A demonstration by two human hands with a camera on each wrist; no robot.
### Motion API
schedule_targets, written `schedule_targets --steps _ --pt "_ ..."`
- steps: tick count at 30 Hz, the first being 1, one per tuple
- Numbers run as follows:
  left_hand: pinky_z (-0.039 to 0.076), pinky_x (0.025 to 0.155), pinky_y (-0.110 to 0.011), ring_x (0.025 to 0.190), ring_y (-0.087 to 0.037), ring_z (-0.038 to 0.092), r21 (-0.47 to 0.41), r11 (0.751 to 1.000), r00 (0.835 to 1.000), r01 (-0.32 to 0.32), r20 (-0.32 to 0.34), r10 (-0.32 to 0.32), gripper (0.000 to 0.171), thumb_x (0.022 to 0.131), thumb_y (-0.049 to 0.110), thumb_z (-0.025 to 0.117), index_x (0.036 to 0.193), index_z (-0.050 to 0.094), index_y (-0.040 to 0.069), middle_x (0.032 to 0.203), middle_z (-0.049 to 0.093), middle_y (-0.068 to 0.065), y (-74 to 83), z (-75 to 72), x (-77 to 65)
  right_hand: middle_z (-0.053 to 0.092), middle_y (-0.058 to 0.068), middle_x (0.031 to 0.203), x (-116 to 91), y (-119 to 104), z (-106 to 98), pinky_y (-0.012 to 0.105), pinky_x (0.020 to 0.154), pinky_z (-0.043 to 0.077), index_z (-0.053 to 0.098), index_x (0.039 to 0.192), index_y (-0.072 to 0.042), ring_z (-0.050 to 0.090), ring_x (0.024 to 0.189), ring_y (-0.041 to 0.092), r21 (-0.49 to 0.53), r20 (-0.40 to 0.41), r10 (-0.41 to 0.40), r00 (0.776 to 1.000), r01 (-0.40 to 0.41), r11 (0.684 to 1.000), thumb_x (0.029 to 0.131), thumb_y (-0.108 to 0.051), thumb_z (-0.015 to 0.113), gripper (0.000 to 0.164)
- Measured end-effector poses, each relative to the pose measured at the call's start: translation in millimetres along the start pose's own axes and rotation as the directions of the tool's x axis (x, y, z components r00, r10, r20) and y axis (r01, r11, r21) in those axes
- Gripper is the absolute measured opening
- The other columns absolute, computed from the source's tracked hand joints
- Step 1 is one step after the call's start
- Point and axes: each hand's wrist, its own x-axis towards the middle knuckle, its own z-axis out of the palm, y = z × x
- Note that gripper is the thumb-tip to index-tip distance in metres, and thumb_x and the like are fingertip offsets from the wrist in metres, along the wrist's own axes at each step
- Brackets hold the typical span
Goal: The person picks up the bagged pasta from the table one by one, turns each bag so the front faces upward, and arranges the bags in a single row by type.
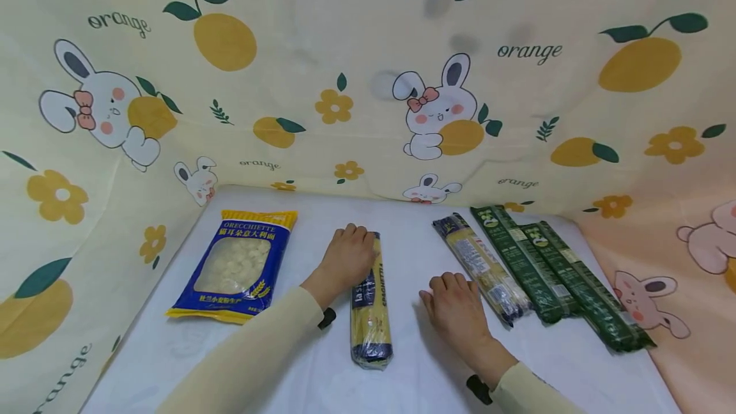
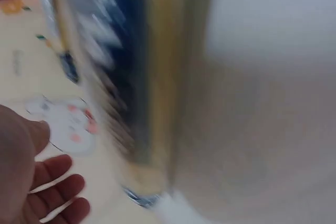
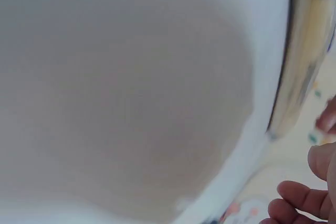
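Observation:
A yellow-and-blue spaghetti pack (image 1: 370,324) lies lengthwise in the middle of the white table. Over its far end is my left hand (image 1: 348,254), hiding part of the wrapper. The left wrist view shows that hand's thumb and loosely bent fingers (image 2: 55,174) apart, with a gap between them and the blurred pack (image 2: 136,77). To the right of the pack, my right hand (image 1: 457,312) is low over the table with relaxed fingers, holding nothing. In the right wrist view its fingers (image 3: 302,198) bend loosely, and the pack (image 3: 302,51) lies beyond.
A blue-and-yellow orecchiette bag (image 1: 232,264) lies at the left. At the right, another spaghetti pack (image 1: 483,267) sits beside two slim green packs, one nearer the middle (image 1: 520,260) and one farther right (image 1: 592,292). A patterned curtain (image 1: 368,37) encloses the table's back and sides.

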Motion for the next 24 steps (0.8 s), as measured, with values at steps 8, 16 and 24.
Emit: schedule_targets --steps 8,16,24 --pt "0.048 0.110 -0.049 0.137 -0.033 0.057 -0.063 0.994 0.995 -0.084 0.051 0.087 0.057 0.110 0.047 0.051 0.139 0.062 0.000 0.142 0.064 -0.017 51.5 -8.2 -38.4 0.067 0.025 0.113 11 69 -3 0.064 0.084 0.050 0.064 0.107 0.003 0.063 0.107 0.046 -0.006 -0.012 0.048 0.999 -0.048 0.999 0.095 -0.022 0.077 0.031" --pt "0.017 0.129 -0.057 0.164 -0.037 0.010 -0.173 0.983 0.960 0.053 0.280 -0.003 0.078 0.111 0.056 0.038 0.165 0.028 0.001 0.174 0.018 -0.021 75.3 13.8 -57.9 0.050 0.035 0.146 10 111 2 0.067 0.114 0.038 0.049 0.143 0.010 0.046 0.137 0.055 0.012 0.252 0.100 0.963 -0.106 0.994 0.106 -0.025 0.062 0.053" --pt "0.010 0.131 -0.053 0.164 -0.036 -0.003 -0.201 0.974 0.942 0.105 0.334 -0.032 0.079 0.112 0.050 0.039 0.168 0.014 0.000 0.176 0.003 -0.021 50.2 16.3 -64.3 0.025 0.035 0.167 3 125 10 0.067 0.122 0.025 0.026 0.162 0.009 0.025 0.153 0.056 0.083 0.414 0.096 0.905 -0.142 0.986 0.113 -0.032 0.048 0.068"
